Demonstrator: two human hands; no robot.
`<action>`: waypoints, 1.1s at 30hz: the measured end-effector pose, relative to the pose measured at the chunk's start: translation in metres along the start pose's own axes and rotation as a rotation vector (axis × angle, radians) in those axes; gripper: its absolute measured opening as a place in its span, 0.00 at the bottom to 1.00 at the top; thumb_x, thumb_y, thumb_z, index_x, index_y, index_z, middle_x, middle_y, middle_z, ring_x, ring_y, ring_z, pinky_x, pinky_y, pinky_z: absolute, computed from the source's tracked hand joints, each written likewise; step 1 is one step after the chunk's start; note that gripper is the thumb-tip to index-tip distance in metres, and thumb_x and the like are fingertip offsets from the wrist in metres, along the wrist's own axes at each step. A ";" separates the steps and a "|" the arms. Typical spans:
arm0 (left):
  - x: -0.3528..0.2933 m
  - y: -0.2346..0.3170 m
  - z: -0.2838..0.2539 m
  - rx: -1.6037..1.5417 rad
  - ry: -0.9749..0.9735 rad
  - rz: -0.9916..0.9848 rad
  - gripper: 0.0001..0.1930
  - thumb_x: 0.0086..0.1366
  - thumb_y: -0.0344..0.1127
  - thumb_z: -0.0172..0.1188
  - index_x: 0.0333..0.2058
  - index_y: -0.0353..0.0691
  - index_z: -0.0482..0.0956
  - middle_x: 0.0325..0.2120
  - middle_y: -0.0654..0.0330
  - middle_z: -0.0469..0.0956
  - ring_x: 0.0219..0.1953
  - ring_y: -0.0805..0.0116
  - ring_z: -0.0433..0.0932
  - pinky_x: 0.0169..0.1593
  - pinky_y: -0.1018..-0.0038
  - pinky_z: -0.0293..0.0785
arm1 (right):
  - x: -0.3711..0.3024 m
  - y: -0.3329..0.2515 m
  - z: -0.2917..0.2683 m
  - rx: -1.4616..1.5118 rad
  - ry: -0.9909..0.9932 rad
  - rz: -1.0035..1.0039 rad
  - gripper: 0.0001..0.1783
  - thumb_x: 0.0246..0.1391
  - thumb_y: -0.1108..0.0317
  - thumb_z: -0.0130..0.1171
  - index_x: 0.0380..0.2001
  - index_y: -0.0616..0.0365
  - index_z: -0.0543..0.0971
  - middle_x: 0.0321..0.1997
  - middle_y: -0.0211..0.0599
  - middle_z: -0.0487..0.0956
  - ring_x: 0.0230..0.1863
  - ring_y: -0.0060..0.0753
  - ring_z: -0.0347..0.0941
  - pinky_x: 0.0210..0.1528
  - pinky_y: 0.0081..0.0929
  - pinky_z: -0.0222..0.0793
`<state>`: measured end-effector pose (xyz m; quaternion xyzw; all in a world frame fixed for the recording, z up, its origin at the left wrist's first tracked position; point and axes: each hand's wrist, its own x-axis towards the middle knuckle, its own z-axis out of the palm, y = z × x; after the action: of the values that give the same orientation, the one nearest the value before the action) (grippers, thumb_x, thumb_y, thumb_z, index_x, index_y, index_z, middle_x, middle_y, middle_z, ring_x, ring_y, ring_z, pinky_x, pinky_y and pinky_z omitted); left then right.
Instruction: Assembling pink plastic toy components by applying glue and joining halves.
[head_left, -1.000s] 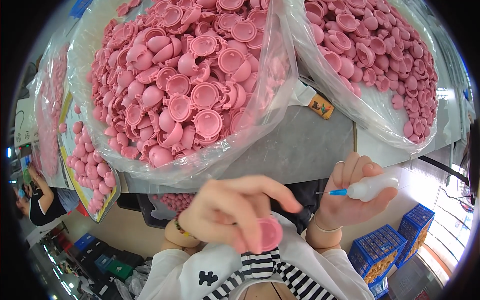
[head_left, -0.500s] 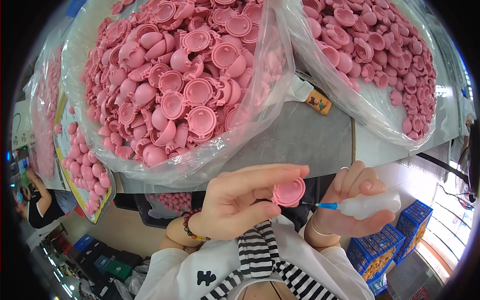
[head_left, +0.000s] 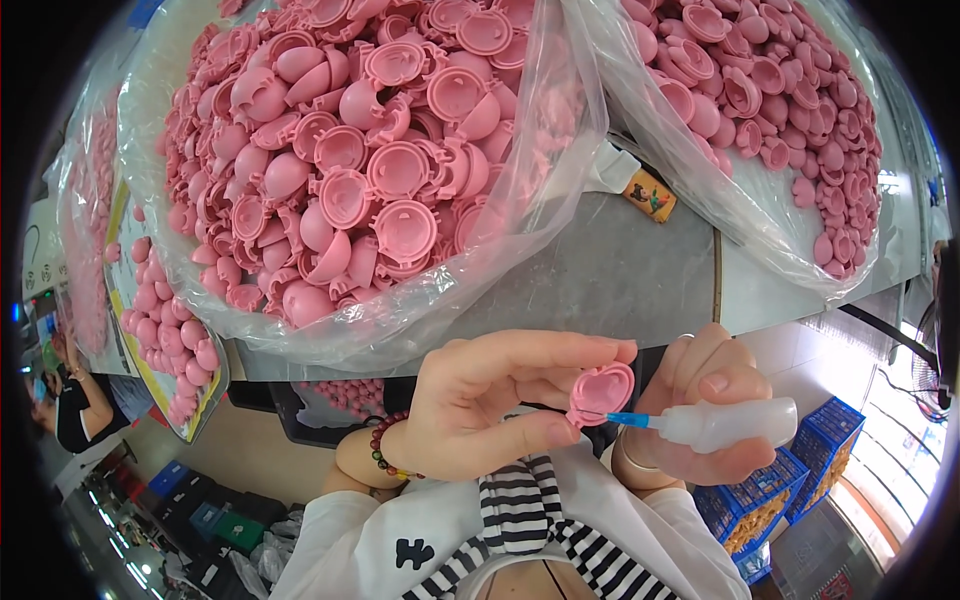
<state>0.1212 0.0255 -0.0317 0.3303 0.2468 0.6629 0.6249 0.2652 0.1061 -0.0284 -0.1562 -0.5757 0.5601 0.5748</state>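
Left hand pinching, right hand gripping, I face a grey bench bearing a clear bag of pink half-shells; by the bench's near edge, my right holds a squeeze bottle, my left one half-shell, the blue-hubbed needle at its rim.

Fisheye head view, looking down, near both hands
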 end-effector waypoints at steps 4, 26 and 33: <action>0.000 0.001 0.006 -0.016 0.115 -0.025 0.24 0.48 0.22 0.61 0.45 0.25 0.64 0.43 0.31 0.66 0.48 0.52 0.70 0.50 0.65 0.67 | -0.002 0.002 -0.003 -0.006 -0.015 -0.002 0.31 0.53 0.42 0.41 0.30 0.64 0.72 0.17 0.26 0.59 0.18 0.18 0.51 0.16 0.16 0.42; 0.000 0.001 0.005 0.067 0.121 -0.004 0.23 0.45 0.20 0.63 0.43 0.25 0.67 0.43 0.33 0.67 0.45 0.53 0.72 0.49 0.66 0.68 | 0.001 0.002 -0.002 0.020 0.090 -0.170 0.33 0.51 0.42 0.44 0.35 0.68 0.72 0.17 0.26 0.58 0.19 0.19 0.49 0.15 0.16 0.41; 0.001 0.000 0.001 0.321 0.116 0.111 0.24 0.42 0.24 0.66 0.41 0.26 0.70 0.40 0.37 0.70 0.40 0.57 0.74 0.44 0.70 0.71 | -0.001 0.002 -0.002 -0.082 0.032 -0.149 0.34 0.51 0.41 0.44 0.36 0.68 0.72 0.17 0.27 0.58 0.19 0.19 0.50 0.16 0.17 0.42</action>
<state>0.1219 0.0263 -0.0311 0.4003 0.3665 0.6663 0.5114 0.2661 0.1067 -0.0307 -0.1456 -0.5989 0.4891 0.6171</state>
